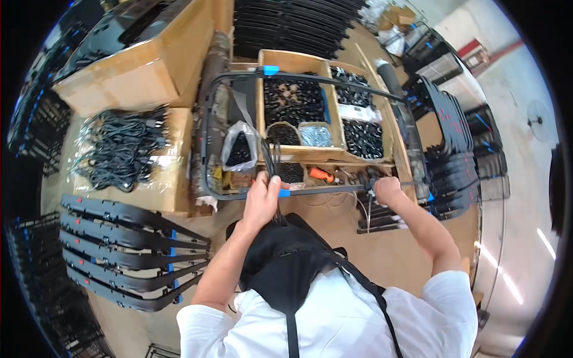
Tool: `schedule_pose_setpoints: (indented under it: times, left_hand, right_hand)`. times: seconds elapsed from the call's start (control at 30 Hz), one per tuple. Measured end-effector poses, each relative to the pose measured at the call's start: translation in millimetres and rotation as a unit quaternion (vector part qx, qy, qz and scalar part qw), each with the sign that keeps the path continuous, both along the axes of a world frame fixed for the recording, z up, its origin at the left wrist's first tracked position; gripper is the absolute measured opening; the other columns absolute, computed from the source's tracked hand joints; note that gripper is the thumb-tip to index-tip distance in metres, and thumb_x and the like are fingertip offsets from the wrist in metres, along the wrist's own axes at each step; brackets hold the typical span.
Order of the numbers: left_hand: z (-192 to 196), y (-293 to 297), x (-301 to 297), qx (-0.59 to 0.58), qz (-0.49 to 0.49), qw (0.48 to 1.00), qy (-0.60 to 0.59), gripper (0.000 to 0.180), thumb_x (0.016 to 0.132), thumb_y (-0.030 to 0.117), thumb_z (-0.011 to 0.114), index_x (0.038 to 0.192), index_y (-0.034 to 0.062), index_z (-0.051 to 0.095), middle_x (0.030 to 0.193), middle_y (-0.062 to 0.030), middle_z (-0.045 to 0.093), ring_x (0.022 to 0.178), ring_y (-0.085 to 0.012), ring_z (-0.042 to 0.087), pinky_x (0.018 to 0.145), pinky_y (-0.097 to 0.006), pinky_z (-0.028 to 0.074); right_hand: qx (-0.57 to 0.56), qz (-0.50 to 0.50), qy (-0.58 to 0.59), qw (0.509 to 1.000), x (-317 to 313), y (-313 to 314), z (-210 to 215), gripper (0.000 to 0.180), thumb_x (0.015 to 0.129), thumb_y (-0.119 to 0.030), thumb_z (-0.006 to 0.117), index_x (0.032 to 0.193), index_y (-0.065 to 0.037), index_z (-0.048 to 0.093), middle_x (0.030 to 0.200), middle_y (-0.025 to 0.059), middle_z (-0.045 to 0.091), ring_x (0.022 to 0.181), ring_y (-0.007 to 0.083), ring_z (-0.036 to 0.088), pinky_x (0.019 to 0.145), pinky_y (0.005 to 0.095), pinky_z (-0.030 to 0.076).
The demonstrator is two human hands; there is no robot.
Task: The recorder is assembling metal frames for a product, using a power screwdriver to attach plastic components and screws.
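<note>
A large black rectangular frame [310, 79] with blue corner clips lies flat over the wooden workbench. My left hand [262, 196] grips its near rail and also pinches a bundle of black cable ties [271, 156] that stick up from my fist. Further right on the same rail, my right hand [386, 189] is closed around a small tool or tie; which one is hidden. An orange-handled tool [322, 175] lies just behind the rail between my hands.
Wooden trays [293, 59] hold small black parts and a bag of screws [314, 135]. A plastic bag [239, 146] sits at the left. Coiled black cables [119, 149] lie on a carton. Stacked black frames [125, 250] stand left, more at right [459, 155].
</note>
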State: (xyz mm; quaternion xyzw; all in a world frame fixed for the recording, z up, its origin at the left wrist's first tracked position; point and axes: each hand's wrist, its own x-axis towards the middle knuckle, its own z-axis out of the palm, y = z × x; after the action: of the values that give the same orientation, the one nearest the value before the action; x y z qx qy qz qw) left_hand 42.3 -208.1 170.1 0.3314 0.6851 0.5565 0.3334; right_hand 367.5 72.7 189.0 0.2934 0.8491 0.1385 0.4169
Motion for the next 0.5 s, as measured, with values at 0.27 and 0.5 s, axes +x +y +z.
schedule_pose_setpoints:
  times: [0.27,0.5]
  left_hand:
    - [-62.7,27.5,24.3,-0.003,0.012,0.945,0.326,0.029,0.101,0.028,0.066,0.097,0.0008,0.058,0.085,-0.0238,0.069,0.085,-0.0449,0.067,0.083,-0.054,0.048]
    - [-58.2,36.4,20.7,-0.026,0.032,0.940,0.338,0.030,0.101,0.030,0.067,0.098,0.0017,0.057,0.084,-0.0224,0.069,0.085,-0.0426,0.067,0.084,-0.052,0.048]
  right_hand:
    - [0.031,0.024,0.092,0.995,3.2,-3.5,-6.1,0.012,0.090,-0.017,0.065,0.100,-0.011,0.069,0.092,0.0093,0.078,0.086,0.0279,0.079,0.067,0.0412,0.062]
    - [0.062,0.051,0.246,0.966,-2.9,-19.1,-2.5,0.015,0.094,-0.023,0.064,0.095,-0.012,0.074,0.092,0.0112,0.078,0.080,0.0267,0.079,0.065,0.0393,0.061]
